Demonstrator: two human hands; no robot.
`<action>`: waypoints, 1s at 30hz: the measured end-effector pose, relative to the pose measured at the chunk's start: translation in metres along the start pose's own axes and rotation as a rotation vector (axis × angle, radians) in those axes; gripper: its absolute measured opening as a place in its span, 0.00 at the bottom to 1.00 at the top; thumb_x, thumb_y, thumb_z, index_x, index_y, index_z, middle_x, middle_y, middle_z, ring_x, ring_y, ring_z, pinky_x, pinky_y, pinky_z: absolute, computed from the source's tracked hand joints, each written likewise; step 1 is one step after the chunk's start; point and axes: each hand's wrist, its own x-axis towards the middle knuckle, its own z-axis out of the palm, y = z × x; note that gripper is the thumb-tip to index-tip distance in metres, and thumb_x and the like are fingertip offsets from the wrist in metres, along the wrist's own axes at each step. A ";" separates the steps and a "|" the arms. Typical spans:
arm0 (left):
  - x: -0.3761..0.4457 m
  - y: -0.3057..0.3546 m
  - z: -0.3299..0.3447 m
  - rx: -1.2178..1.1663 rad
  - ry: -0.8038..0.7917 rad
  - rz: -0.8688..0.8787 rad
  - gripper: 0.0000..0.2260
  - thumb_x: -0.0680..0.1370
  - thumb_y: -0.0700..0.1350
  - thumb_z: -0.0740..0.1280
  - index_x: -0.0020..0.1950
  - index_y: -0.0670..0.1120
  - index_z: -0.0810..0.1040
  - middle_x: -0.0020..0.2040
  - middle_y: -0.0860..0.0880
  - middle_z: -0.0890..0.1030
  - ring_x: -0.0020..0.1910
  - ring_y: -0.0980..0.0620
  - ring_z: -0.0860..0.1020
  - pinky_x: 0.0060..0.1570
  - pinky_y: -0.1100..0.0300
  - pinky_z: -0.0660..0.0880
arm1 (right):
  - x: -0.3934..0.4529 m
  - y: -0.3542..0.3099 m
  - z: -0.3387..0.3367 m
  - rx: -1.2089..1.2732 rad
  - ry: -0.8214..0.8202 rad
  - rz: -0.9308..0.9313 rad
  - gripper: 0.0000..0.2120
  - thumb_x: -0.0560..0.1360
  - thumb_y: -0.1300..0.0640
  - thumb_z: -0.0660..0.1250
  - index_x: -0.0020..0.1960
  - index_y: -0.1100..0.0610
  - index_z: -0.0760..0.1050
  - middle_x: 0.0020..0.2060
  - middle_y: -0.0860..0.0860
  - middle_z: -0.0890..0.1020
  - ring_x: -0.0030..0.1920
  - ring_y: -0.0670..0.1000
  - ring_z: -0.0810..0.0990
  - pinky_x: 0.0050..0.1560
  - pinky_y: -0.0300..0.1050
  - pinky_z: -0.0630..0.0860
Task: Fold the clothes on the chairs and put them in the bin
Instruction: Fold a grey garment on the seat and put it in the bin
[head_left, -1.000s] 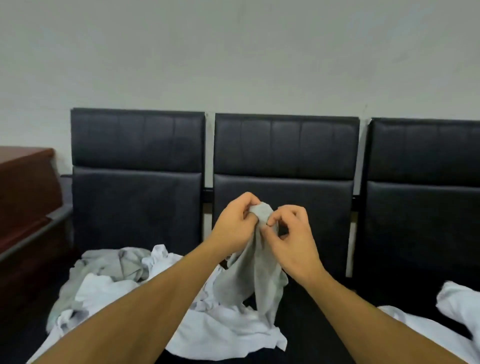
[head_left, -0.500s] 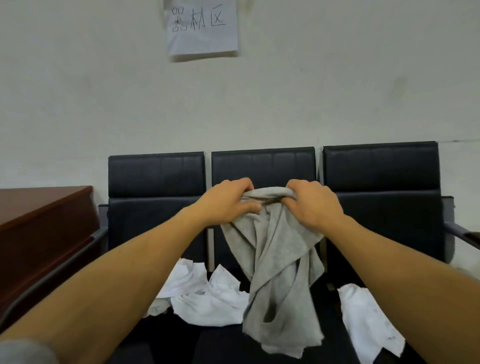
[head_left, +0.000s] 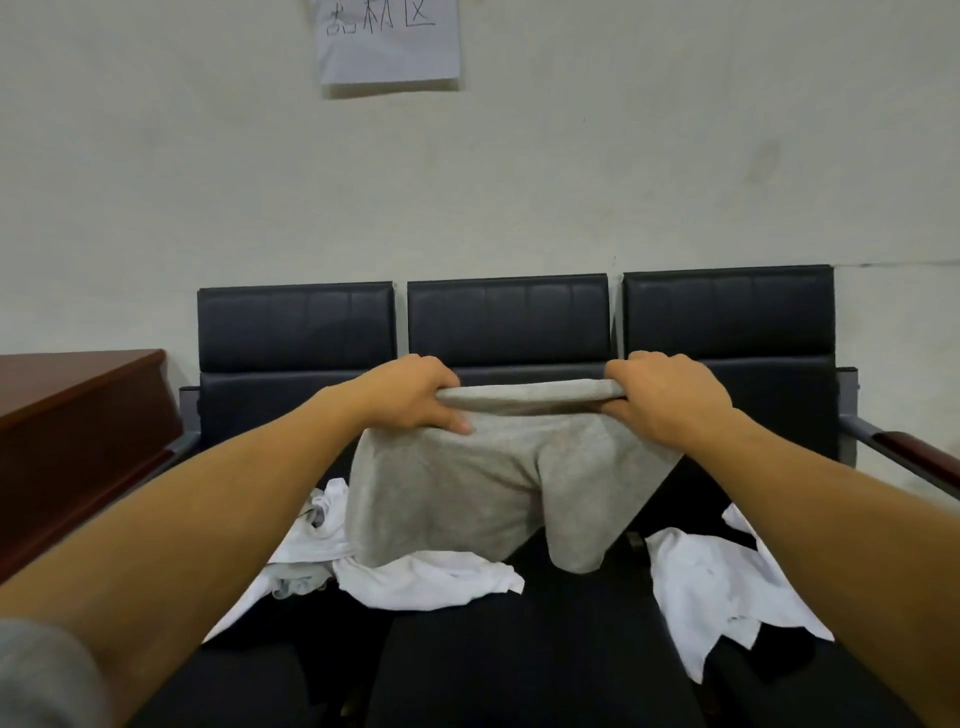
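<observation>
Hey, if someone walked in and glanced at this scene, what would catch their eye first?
First, the grey garment stretched out in the middle, its top edge gripped by the left hand and the right hand. Behind it, three black chairs stand in a row against the wall. White clothes lie crumpled on the seats below, and a paper sign hangs on the wall above.

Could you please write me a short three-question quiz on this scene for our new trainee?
1. True or false: both hands grip the grey garment.
2. How many black chairs stand in the row?
3. Which lies on the right-hand seat: A) white garment, B) bin, C) towel stack?

Key:
1. True: left hand and right hand hold its top edge.
2. Three.
3. A.
</observation>
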 end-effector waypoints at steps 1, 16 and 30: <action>-0.002 -0.002 0.003 0.012 -0.053 -0.003 0.16 0.74 0.60 0.75 0.46 0.47 0.82 0.41 0.50 0.83 0.40 0.51 0.80 0.42 0.54 0.76 | -0.001 0.001 0.000 -0.026 -0.014 0.023 0.14 0.79 0.37 0.62 0.49 0.48 0.72 0.43 0.48 0.77 0.40 0.52 0.78 0.42 0.50 0.78; 0.033 -0.069 0.093 -0.341 0.304 -0.493 0.13 0.77 0.34 0.62 0.48 0.51 0.78 0.42 0.44 0.83 0.37 0.42 0.84 0.41 0.48 0.83 | 0.002 0.049 0.080 0.220 -0.134 0.486 0.08 0.82 0.49 0.59 0.53 0.53 0.73 0.41 0.52 0.76 0.38 0.53 0.75 0.37 0.48 0.71; 0.021 0.054 0.045 -1.317 0.107 0.216 0.05 0.79 0.33 0.67 0.46 0.42 0.76 0.41 0.47 0.80 0.40 0.51 0.80 0.40 0.59 0.80 | 0.011 -0.049 0.014 1.644 -0.372 0.076 0.14 0.76 0.48 0.68 0.51 0.59 0.80 0.38 0.52 0.83 0.36 0.48 0.81 0.31 0.39 0.77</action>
